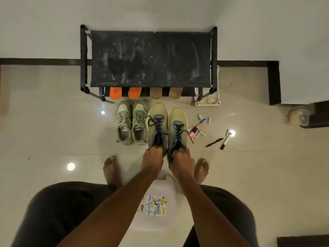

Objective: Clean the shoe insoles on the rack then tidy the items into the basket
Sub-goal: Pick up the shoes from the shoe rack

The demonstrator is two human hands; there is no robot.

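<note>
A black shoe rack (149, 59) stands against the wall, its top dusty. Two orange insoles (115, 93) and two tan insoles (156, 93) stick out from its lower shelf. On the floor in front sit a grey-green pair of sneakers (130, 122) and a yellow pair with black laces. My left hand (153, 158) grips the heel of the left yellow sneaker (157, 122). My right hand (180, 159) grips the heel of the right yellow sneaker (178, 123). A white basket (207, 98) stands at the rack's right foot, partly hidden by the frame.
Markers, pens and small tubes (199, 130) lie scattered on the tiles right of the shoes, with a black pen (214, 142) and a marker (225, 140) further out. A white plastic jug with a printed label (156, 205) stands between my bare feet. Dark furniture edges the right side.
</note>
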